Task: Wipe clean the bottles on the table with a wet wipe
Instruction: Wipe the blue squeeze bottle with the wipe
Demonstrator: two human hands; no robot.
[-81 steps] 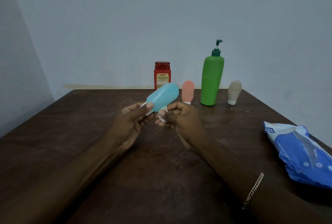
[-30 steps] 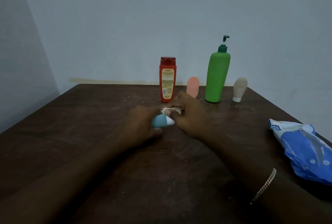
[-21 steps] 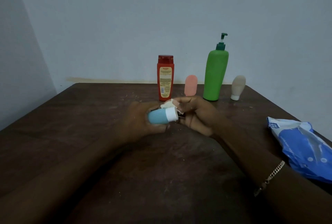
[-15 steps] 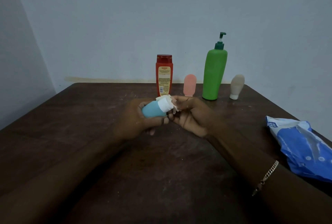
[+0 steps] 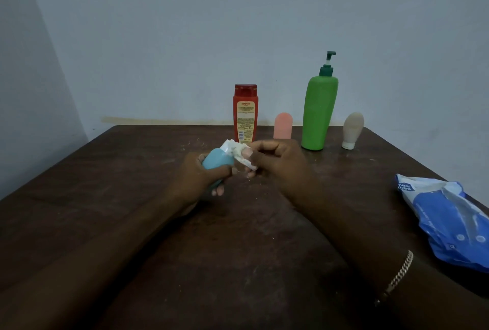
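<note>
Head view, looking down over a dark wooden table (image 5: 238,250). Near the middle: gripping a small blue bottle (image 5: 217,163) in the left hand (image 5: 201,179), fingers curled round its body, with the white cap (image 5: 226,147) pointing up and toward the far right. Pinching a crumpled white wet wipe (image 5: 242,159) in the right hand (image 5: 277,163), thumb and fingers closed on it, and pressing it against the cap end of the blue bottle. On the right wrist, a chain bracelet (image 5: 399,274). Along the far edge, standing upright from left to right: a red bottle (image 5: 245,114) with a yellow label, a short pink bottle (image 5: 283,125), a tall green pump bottle (image 5: 318,113), and a beige bottle (image 5: 352,128) resting on its white cap. Just behind the hands, the red bottle; well apart from them, the beige one. At the near right edge, lying flat, a blue and white wet wipe pack (image 5: 449,224). Behind the table, a plain pale wall (image 5: 185,39).
</note>
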